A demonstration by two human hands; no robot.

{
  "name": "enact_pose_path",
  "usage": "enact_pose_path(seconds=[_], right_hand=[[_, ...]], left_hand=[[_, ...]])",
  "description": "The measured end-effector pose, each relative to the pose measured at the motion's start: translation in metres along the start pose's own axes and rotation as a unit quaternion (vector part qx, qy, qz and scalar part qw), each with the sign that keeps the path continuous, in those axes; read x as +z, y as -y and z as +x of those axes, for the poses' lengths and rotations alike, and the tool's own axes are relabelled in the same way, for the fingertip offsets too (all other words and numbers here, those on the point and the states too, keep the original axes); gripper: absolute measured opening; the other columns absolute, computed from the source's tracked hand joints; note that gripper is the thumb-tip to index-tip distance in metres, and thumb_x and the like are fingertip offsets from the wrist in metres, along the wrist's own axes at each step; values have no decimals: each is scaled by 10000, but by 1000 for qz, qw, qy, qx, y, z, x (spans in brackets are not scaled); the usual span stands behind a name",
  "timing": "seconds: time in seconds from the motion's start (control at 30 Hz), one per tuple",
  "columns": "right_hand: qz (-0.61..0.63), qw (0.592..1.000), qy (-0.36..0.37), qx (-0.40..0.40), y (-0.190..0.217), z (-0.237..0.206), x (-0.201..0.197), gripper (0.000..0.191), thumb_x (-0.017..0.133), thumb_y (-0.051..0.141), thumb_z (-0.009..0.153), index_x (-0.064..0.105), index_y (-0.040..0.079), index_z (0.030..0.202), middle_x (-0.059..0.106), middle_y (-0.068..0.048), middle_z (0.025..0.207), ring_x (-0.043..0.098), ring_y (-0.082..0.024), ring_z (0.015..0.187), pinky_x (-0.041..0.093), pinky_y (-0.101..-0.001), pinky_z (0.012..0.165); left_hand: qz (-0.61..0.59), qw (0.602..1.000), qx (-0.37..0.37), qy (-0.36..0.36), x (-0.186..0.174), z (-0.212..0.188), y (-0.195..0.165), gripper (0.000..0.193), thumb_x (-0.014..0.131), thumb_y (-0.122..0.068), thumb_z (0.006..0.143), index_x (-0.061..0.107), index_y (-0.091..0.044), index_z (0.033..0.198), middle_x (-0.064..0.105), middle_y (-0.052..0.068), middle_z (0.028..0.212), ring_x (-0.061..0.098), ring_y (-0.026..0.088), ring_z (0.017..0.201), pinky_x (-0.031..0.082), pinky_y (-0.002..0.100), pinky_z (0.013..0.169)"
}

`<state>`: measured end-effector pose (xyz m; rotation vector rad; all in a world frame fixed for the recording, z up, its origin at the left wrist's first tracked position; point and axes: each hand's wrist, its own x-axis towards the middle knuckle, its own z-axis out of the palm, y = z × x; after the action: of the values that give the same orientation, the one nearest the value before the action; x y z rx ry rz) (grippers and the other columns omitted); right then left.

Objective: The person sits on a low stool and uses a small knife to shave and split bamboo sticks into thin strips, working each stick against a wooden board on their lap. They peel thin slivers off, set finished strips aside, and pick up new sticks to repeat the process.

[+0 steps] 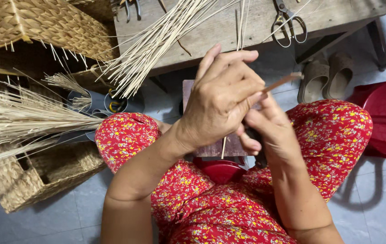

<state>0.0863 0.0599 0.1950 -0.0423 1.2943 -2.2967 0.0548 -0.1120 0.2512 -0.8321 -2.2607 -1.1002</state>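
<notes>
Grey floor tiles spread beneath a weathered wooden worktop [247, 27] at twelve o'clock, carrying one bundle of pale reed strips [156, 45] and one pair of steel scissors [287, 25]. At the centre, the left hand [222, 101] pinches a thin tan reed strip [283, 82], fingers [233, 58] closed on it; the strip pokes out toward two o'clock. The right hand [269, 131], just below and touching, curls shut around a dark tool [259, 156], mostly hidden. Two brown sandals [326, 74] sit at one o'clock; two woven straw baskets [35, 174] at nine.
</notes>
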Motion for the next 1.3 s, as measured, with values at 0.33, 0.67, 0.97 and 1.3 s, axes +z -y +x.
enact_pose_path(seconds=[0.33,0.67,0.97,1.3], right_hand=[[-6,987,3,161,-75,39,-14,203,597,192,1018,440,101,1110,667,-113,823,444,-105,447,348,-241,390],[0,991,2,137,-60,37,-27,144,565,178,1027,482,120,1129,640,-107,816,437,-85,438,315,-222,361],[9,994,11,111,-49,27,-26,217,578,210,1032,498,115,1210,640,-106,827,425,-76,438,313,-209,374],[-80,961,-17,265,-141,45,-39,228,552,175,997,511,105,1210,658,-80,735,441,-99,417,337,-260,347]], left_hand=[[-80,990,-47,-109,-9,20,20,58,771,-114,1023,727,-79,1037,698,42,1026,682,168,974,543,277,884],[-190,951,-232,78,-13,5,70,341,848,-242,865,710,-51,1112,722,52,931,651,181,791,546,298,689],[3,982,-127,137,15,-29,62,163,739,-275,917,764,-127,852,697,20,786,660,238,793,530,397,719],[-225,946,-190,-137,-42,-6,105,171,642,-162,1070,759,-40,1096,742,-27,871,673,28,759,576,210,659]])
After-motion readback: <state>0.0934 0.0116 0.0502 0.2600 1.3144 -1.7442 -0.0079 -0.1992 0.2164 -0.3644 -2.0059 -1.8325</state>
